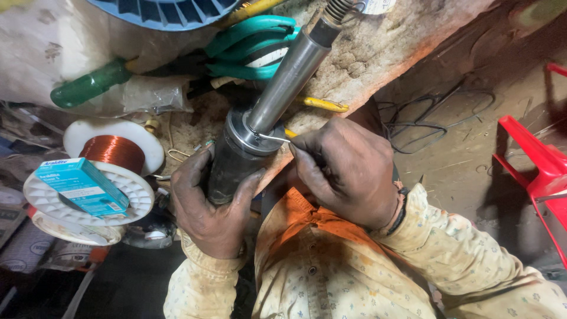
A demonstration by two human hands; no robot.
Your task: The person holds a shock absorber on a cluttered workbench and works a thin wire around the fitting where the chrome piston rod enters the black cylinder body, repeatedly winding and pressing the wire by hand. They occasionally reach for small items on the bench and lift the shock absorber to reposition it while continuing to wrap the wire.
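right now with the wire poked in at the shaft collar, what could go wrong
The thin wire pinched by the right hand may bend or slip off the collar and jab the fingers. The left hand alone steadies the dark cylinder, so it might twist or tip against the bench.

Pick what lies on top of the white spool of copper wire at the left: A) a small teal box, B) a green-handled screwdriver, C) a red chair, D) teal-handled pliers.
A: a small teal box rests flat on the upper flange of the white spool, above its copper winding.
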